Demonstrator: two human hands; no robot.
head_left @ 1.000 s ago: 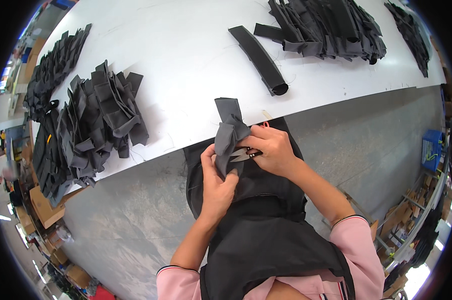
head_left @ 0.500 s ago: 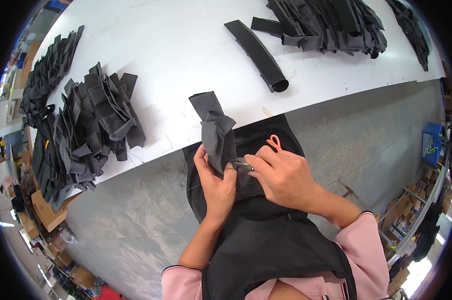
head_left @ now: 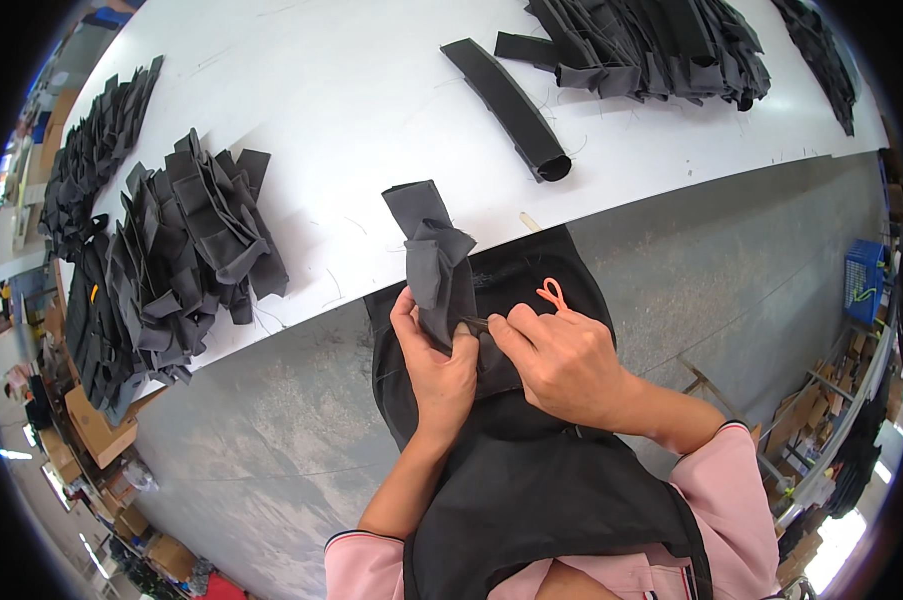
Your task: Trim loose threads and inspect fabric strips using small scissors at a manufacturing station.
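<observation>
Beyond the table's near edge, over my lap, my left hand (head_left: 439, 378) pinches a folded dark grey fabric strip (head_left: 439, 268). The strip's far end reaches over the white table (head_left: 361, 120). My right hand (head_left: 567, 362) is closed around small thread snips (head_left: 479, 322), whose thin metal tips meet the strip beside my left thumb. An orange loop (head_left: 552, 292) sticks out above the right hand. Most of the snips is hidden by my fingers. On the table ahead lies a single black fabric tube (head_left: 508, 112), apart from the piles.
Piles of dark strips lie at the left (head_left: 196, 235), far left (head_left: 101, 140) and far right (head_left: 661, 50) of the table. Loose threads are scattered about. A black cloth (head_left: 541, 265) covers my lap below the edge. A blue crate (head_left: 863, 280) and cardboard boxes stand off to the sides.
The snips' blades show less now, with my right fingers nearer together and the hand slightly lower and to the right. My left hand keeps its pinch on the strip.
</observation>
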